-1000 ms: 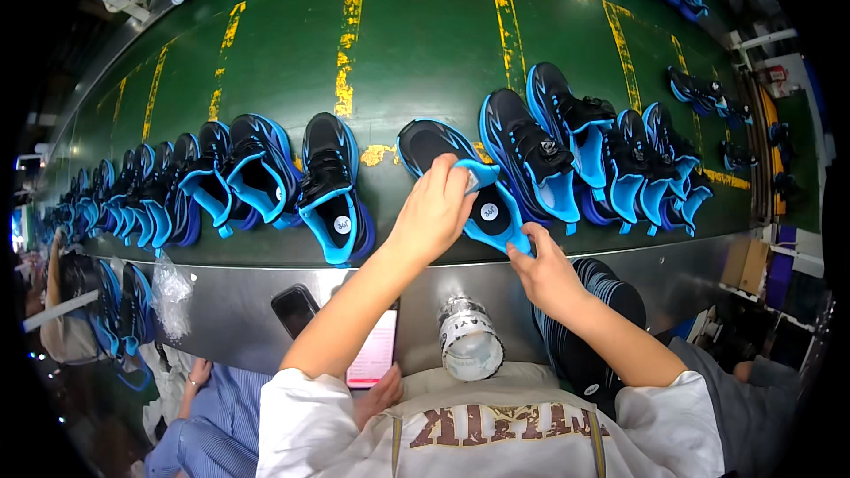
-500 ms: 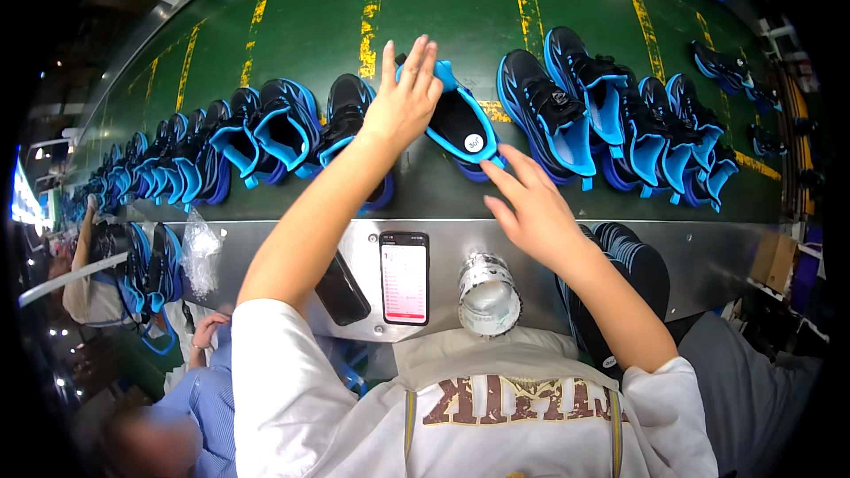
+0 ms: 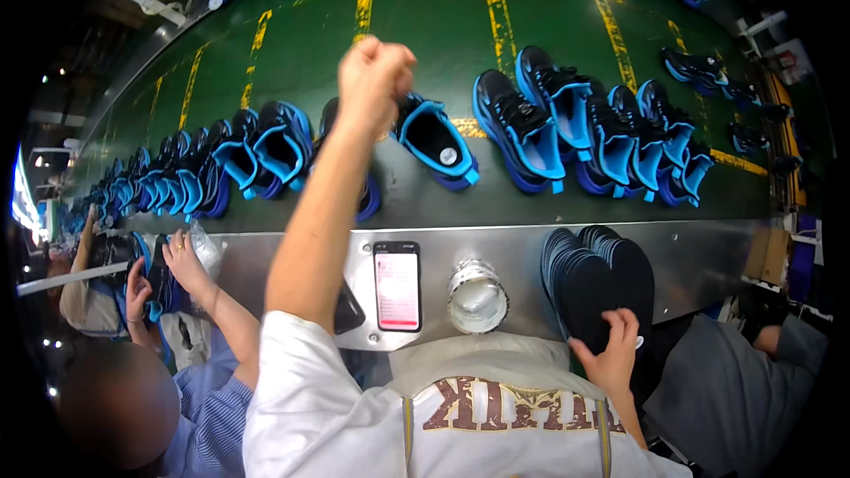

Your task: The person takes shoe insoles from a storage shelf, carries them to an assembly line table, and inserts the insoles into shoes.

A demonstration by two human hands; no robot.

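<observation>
My left hand (image 3: 376, 80) is closed like a fist above the green belt, beside a black and blue shoe (image 3: 435, 143); whatever its fingers may hold is hidden. That shoe lies with its opening toward me and a dark insole with a round white sticker inside. Another shoe (image 3: 369, 197) is mostly covered by my left forearm. At the lower right, my right hand (image 3: 609, 350) is at the near end of a stack of black insoles (image 3: 602, 270), its thumb and fingers apart and fingertips against the top insole.
More shoes (image 3: 283, 146) line the belt (image 3: 425, 26) leftward, and a cluster (image 3: 531, 128) stands right. On the metal ledge (image 3: 496, 239) are a lit phone (image 3: 397, 288), a dark phone (image 3: 349, 308) and a whitish-crusted container (image 3: 477, 296). A co-worker's hands (image 3: 186, 265) are at left.
My right hand has left the shoe and moved down to the insole stack. My left hand has gone from stretched fingers to a fist, slightly leftward. The co-worker's hands have risen to the ledge.
</observation>
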